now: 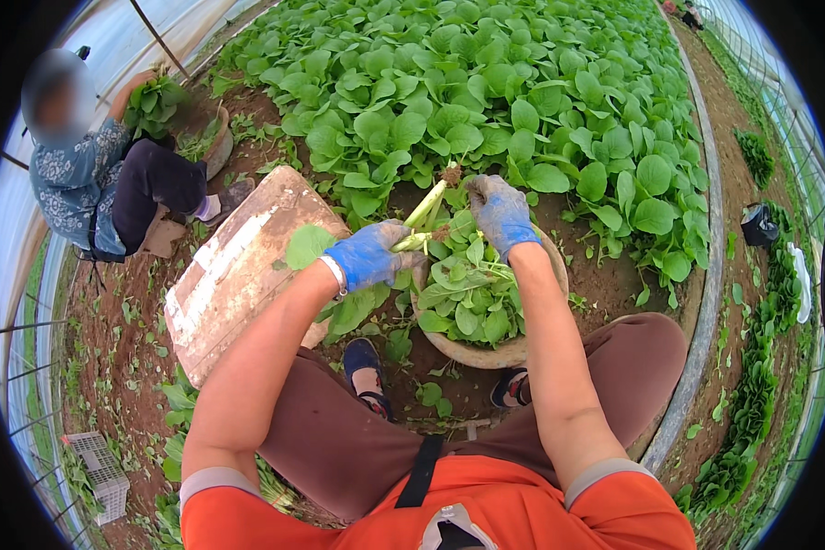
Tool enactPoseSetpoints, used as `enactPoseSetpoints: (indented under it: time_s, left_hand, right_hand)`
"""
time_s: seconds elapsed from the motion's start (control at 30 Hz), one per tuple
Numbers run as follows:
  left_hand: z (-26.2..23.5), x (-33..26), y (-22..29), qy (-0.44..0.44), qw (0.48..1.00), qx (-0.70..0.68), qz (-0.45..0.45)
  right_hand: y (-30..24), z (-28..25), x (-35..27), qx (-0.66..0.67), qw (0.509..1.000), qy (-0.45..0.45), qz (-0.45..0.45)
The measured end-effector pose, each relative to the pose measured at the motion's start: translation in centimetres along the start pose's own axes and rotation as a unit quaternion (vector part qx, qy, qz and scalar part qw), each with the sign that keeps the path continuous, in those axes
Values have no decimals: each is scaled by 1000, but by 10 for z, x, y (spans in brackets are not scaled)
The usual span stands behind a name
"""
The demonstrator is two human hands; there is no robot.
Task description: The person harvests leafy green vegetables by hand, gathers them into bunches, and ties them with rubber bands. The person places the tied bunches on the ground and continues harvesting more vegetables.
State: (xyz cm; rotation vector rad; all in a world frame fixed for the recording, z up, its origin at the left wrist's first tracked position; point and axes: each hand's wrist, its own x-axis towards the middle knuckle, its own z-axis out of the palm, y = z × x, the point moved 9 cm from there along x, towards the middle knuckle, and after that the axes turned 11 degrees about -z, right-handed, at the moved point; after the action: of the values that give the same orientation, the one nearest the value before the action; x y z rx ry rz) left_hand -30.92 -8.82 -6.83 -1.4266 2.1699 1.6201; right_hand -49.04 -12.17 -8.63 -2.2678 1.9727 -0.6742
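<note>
My left hand (368,255), in its blue glove, is closed around a small bunch of greens (424,209), which I have up in the air just above the near-left rim of a round basin (475,353). The pale stems stick out past my thumb side, one tilted up and away, another lying flatter, both with soil-clogged roots (452,174) at the tip; broad leaves spread out on the other side of my fist. My right hand (504,218), gloved too, is just beside the upper root end with its fingers curled in; I cannot tell whether it pinches anything. I judge the bunch to be light, with stems crisp enough to snap if bent hard and leaves soft, easily torn or bruised. The stems probably feel a little slick, so the thick part just above the roots looks the best place to take hold, firmly but without squeezing. The basin between my feet carries a loose heap of leaves and stalks (472,286), lying in mixed directions. Over to my left, a co-worker (82,188) holds up another leafy bunch (155,107) near a second basin (218,154) with some greenery in it. A pale slatted crate (103,472) stands farther back on the soil; its contents are unclear to me.
</note>
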Motion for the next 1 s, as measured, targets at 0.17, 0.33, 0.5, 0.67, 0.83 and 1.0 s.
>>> enactPoseSetpoints:
  time_s: [0.17,0.33,0.5,0.67,0.83,1.0]
  left_hand:
    - [-13,-18,16,-27,980,-193,40]
    - [-35,-22,16,35,937,-346,22]
    - [-72,-19,-3,111,870,-478,52]
    - [-96,-6,-23,149,812,-552,112]
    - [-89,14,-23,75,801,-584,112]
    - [-98,13,-39,87,850,-514,76]
  right_hand:
    - [-53,32,-27,680,724,-89,77]
    - [-92,5,-19,686,727,-23,-33]
    - [-68,-11,-6,471,869,150,-29]
    - [-97,-25,-13,169,942,234,-171]
    - [-123,-7,-12,118,942,225,-221]
    - [-118,23,19,392,900,36,-190]
